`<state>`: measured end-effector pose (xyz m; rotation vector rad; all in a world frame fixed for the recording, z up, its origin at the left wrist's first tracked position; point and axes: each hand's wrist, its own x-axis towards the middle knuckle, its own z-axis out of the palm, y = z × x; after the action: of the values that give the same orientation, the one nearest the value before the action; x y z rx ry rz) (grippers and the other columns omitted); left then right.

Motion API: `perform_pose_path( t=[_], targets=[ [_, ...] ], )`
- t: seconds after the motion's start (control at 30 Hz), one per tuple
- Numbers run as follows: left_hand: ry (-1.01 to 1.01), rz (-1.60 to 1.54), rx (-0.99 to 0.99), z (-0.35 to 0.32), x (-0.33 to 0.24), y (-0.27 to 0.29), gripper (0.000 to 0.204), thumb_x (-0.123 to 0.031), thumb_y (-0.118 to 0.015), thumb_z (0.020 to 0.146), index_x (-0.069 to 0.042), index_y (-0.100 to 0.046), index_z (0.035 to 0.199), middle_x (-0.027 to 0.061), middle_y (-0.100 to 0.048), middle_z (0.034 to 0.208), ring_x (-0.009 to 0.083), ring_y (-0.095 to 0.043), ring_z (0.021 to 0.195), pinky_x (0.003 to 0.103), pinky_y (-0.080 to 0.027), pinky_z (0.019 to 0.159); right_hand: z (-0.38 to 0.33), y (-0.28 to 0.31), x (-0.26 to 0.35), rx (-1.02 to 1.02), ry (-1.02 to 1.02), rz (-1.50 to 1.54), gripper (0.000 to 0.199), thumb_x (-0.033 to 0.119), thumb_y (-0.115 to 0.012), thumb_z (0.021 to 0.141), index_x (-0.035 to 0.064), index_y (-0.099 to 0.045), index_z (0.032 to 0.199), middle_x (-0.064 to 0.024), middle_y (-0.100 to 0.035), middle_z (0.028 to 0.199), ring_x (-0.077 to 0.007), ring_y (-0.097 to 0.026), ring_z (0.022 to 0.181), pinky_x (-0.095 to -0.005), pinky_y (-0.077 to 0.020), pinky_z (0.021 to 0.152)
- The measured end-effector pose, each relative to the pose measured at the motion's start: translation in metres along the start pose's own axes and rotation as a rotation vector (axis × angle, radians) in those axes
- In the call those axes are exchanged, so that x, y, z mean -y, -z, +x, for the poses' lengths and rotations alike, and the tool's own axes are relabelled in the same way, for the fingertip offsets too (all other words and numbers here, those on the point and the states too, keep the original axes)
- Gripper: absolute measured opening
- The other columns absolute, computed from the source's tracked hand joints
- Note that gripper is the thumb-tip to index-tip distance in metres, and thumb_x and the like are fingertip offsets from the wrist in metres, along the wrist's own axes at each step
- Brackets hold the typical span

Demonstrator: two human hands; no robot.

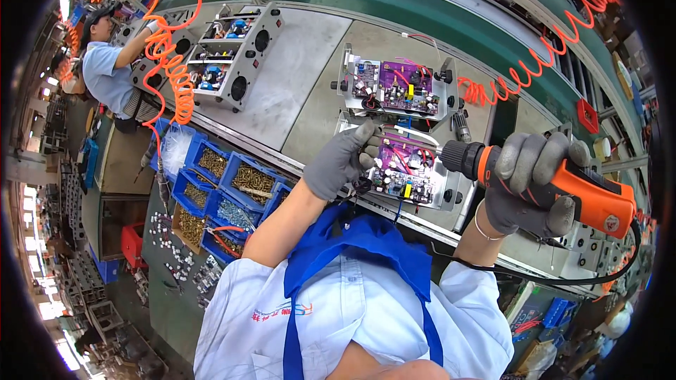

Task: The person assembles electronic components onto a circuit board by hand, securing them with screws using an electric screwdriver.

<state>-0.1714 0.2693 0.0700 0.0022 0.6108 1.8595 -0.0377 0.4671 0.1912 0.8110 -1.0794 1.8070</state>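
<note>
My right hand (531, 176), in a grey glove, grips an orange and black corded power screwdriver (591, 193). Its long thin bit points left across a purple circuit board (405, 169) in an open metal chassis. At the bit's far end is my left hand (341, 158), also gloved in grey, its fingers pinched together. What they hold there is too small to make out. Just beyond lies a second metal chassis with a purple circuit board (405, 84), wires and small components.
Blue bins (246, 183) of screws and small hardware stand at the left, with red-handled pliers (225, 239) on them. Farther left are more assembled chassis (236, 56) and a co-worker (113, 63). Orange coiled hoses (169, 63) hang over the bench. A black cord trails from the screwdriver.
</note>
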Motion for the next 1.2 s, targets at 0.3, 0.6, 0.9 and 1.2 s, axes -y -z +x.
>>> perform_pose_path(
  t=[0.3, 0.6, 0.9, 1.2],
  targets=[
    [-0.016, 0.049, -0.001, 0.022, -0.013, 0.024, 0.044, -0.040, -0.058, 0.090, -0.001, -0.048, 0.107, -0.0048, -0.040, 0.078, 0.0013, -0.039, 0.064, 0.010, -0.040, 0.050, 0.021, 0.006, -0.034, -0.146, -0.094, -0.008, 0.056, 0.026, -0.058, 0.079, 0.0007, -0.048, 0.127, -0.0013, -0.043, 0.069, -0.0104, -0.042, 0.045, -0.0302, -0.0453, 0.050],
    [-0.076, 0.033, -0.078, 0.006, -0.003, 0.035, 0.042, -0.009, -0.041, 0.095, 0.013, -0.036, 0.131, 0.0211, -0.055, 0.118, 0.0237, -0.061, 0.103, 0.032, -0.052, 0.092, 0.008, 0.027, -0.130, -0.177, -0.423, -0.426, 0.056, 0.031, -0.066, 0.081, -0.0001, -0.047, 0.124, -0.0060, -0.053, 0.082, -0.0192, -0.056, 0.067, -0.0394, -0.0520, 0.068],
    [0.046, 0.071, -0.114, -0.001, -0.002, 0.038, 0.045, -0.025, -0.047, 0.098, 0.006, -0.041, 0.130, 0.0171, -0.060, 0.112, 0.0214, -0.065, 0.090, 0.028, -0.056, 0.076, 0.002, 0.036, -0.152, -0.161, -0.503, -0.450, 0.060, 0.033, -0.070, 0.081, -0.0010, -0.047, 0.124, -0.0068, -0.054, 0.081, -0.0198, -0.058, 0.067, -0.0402, -0.0529, 0.066],
    [0.041, 0.194, -0.130, 0.005, -0.001, 0.035, 0.039, -0.023, -0.053, 0.096, 0.006, -0.050, 0.123, 0.0086, -0.058, 0.104, 0.0128, -0.056, 0.087, 0.023, -0.049, 0.073, 0.015, 0.026, -0.163, -0.104, -0.635, -0.525, 0.043, 0.020, -0.061, 0.083, -0.0012, -0.049, 0.118, -0.0062, -0.054, 0.080, -0.0169, -0.057, 0.067, -0.0372, -0.0519, 0.067]
  ],
)
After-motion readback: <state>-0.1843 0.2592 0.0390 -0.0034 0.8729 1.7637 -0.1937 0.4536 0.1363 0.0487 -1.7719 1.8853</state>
